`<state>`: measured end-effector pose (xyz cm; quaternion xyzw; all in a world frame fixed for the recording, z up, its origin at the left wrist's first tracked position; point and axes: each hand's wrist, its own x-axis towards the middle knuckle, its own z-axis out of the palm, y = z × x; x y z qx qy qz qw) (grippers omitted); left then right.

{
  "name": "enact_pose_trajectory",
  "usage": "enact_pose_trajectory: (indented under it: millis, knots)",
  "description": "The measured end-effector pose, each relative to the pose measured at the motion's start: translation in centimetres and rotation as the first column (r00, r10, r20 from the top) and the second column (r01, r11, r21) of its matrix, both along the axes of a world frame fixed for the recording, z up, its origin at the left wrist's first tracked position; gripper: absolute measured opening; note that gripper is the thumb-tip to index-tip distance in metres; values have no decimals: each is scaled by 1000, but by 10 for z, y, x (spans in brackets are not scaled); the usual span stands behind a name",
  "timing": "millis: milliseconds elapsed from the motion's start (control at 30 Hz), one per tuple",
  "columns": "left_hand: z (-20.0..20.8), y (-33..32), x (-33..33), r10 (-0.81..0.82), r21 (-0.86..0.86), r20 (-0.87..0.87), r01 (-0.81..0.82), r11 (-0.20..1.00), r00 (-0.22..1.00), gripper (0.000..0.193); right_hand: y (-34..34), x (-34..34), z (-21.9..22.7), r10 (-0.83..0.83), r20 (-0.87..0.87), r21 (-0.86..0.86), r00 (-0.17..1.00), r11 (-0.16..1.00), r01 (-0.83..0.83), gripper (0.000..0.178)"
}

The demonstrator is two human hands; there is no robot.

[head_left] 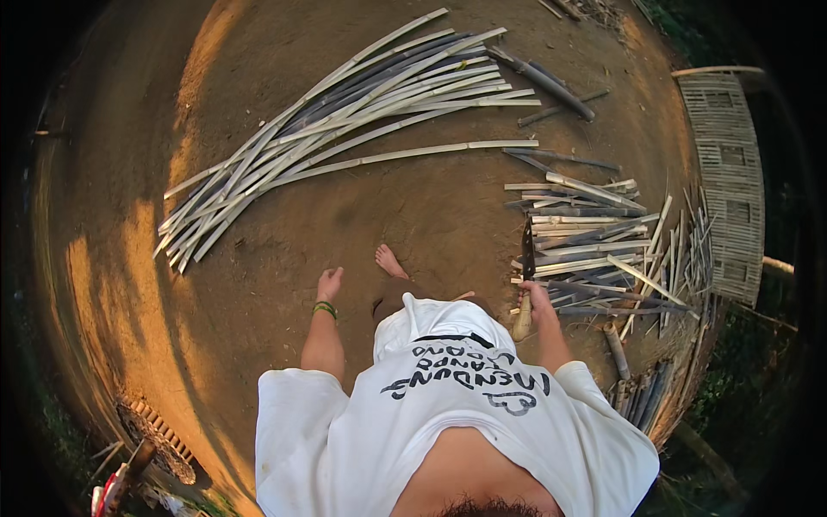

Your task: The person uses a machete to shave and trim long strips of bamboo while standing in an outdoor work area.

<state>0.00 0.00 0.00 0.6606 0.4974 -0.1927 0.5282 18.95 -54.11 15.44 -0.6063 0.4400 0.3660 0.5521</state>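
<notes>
My right hand (537, 299) is wrapped round the pale handle of a machete (528, 250), whose dark blade points away from me. Past the blade lies a heap of short split bamboo pieces (594, 234), partly covered by it in this view. My left hand (329, 283), a green band at the wrist, hangs at my left side over the bare earth with fingers curled in. Nothing shows in that hand. Ahead and to the left, long split bamboo strips (345, 116) are spread in a loose fan on the ground.
Dark bamboo poles (547, 80) lie at the far right end of the long strips. A slatted bamboo panel (728, 177) stands at the right edge. Thicker bamboo lengths (642, 396) are stacked at the lower right. My bare foot (390, 261) is on the brown earth.
</notes>
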Motion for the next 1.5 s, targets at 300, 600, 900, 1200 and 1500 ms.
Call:
enact_pose_trajectory:
  millis: [300, 600, 900, 1200, 1500]
  knots:
    - [14, -182, -35, -177, 3, -164, 180, 984, 971, 54, -180, -193, 21, -159, 6, -210, 987, 965, 157, 10]
    - [-10, -311, 105, -864, 93, 25, 859, 503, 503, 46, -243, -418, -78, -527, -183, -342, 830, 826, 449, 30]
    - [82, -585, 198, -913, 15, 175, 926, 377, 369, 44, -179, -554, -113, -949, -128, -361, 289, 316, 877, 26]
    - [90, -746, 196, -997, -11, 41, 998, 60, 60, 53, -248, -538, -72, -956, -293, -169, 8, 60, 984, 18]
    - [92, -936, 152, -974, 71, -174, 988, 136, 147, 44, -589, -543, 1, -977, -69, -167, 202, 211, 963, 22]
